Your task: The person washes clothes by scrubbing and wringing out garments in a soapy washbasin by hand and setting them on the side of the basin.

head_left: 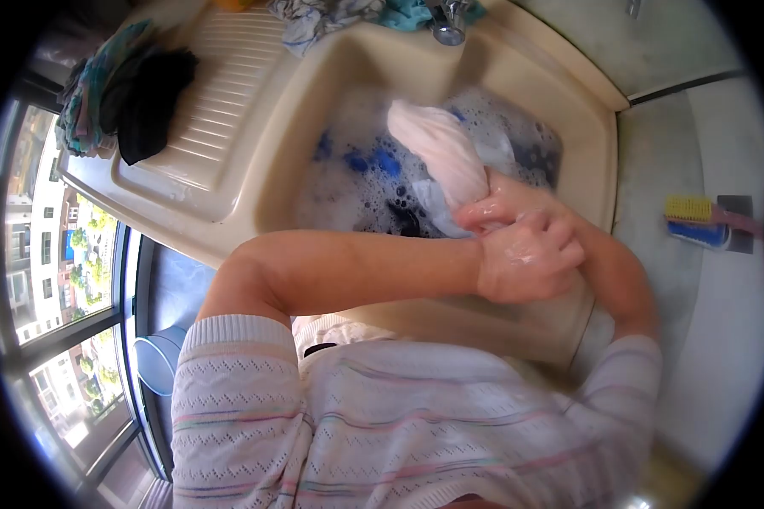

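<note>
A wet pale pink cloth (437,148), twisted lengthwise, rises from the soapy water in the beige sink. My right hand (514,204) is closed round its lower end. Against my right hand and wrist presses my left hand (530,259), its fingers curled into a fist. Whatever lies inside that fist is hidden. Suds cling to both hands. Beneath the pink cloth, whitish fabric (433,204) lies in the water. Blue fabric (373,161) and a dark piece (403,219) show among the bubbles.
A metal tap (448,25) stands at the sink's far rim, beside grey-white crumpled cloth (323,21). Dark garments (148,102) hang over the ribbed washboard (221,93) at left. A yellow-and-blue brush (696,220) is at right. A blue bucket (157,360) stands lower left.
</note>
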Tool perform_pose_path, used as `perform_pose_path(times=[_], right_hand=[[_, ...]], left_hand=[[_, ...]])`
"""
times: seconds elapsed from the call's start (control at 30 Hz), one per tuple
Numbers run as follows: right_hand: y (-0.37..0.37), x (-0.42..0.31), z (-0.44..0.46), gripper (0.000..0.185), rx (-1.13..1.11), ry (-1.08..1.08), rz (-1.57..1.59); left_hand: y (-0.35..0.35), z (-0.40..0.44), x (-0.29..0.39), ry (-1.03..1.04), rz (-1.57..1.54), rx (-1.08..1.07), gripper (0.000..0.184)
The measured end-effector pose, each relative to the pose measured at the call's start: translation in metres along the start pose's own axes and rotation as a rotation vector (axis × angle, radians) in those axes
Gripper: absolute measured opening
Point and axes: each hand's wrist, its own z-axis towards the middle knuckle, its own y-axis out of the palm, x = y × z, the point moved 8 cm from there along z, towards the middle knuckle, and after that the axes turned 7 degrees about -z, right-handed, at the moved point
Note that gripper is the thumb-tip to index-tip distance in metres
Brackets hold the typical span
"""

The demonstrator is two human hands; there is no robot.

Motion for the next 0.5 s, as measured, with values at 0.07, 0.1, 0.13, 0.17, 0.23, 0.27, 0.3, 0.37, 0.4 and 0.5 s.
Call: perform_pose_path(times=[0.07,0.1,0.13,0.17,0.23,0.27,0.3,0.37,0.4,0.5], right_hand=[[-0.008,0.006,-0.004,0.035,0.136,0.144,-0.37],[-0.012,0.024,0.003,0.033,0.166,0.121,-0.325],[-0.02,0.059,0.021,0.032,0.195,0.094,-0.283],[-0.029,0.078,0.03,0.03,0.219,0.067,-0.242],[-0.044,0.073,0.025,0.029,0.263,0.069,-0.105],[-0.049,0.066,0.021,0.028,0.283,0.068,-0.032],[-0.054,0.054,0.017,0.027,0.302,0.061,0.04],[-0.053,0.005,-0.005,0.027,0.322,-0.062,-0.181],[-0.056,-0.002,-0.005,0.027,0.307,-0.013,-0.302],[-0.051,-0.048,0.005,0.029,0.285,-0.09,-0.602]], left_hand=[[0.02,-0.016,0.0,0.03,-0.055,-0.113,0.012],[0.028,-0.022,-0.002,0.05,-0.079,-0.171,0.012],[0.023,-0.025,-0.01,0.018,-0.09,-0.144,0.015],[0.016,-0.029,-0.02,-0.016,-0.098,-0.117,0.02],[-0.002,-0.038,-0.043,-0.197,-0.136,-0.08,0.036],[-0.016,-0.042,-0.055,-0.342,-0.161,-0.072,0.048],[-0.029,-0.048,-0.068,-0.487,-0.18,-0.065,0.059],[-0.045,-0.068,-0.1,-0.78,-0.212,-0.227,0.077],[-0.053,-0.082,-0.113,-0.936,-0.22,-0.3,0.087],[-0.084,-0.095,-0.125,-0.961,-0.073,-0.348,0.093]])
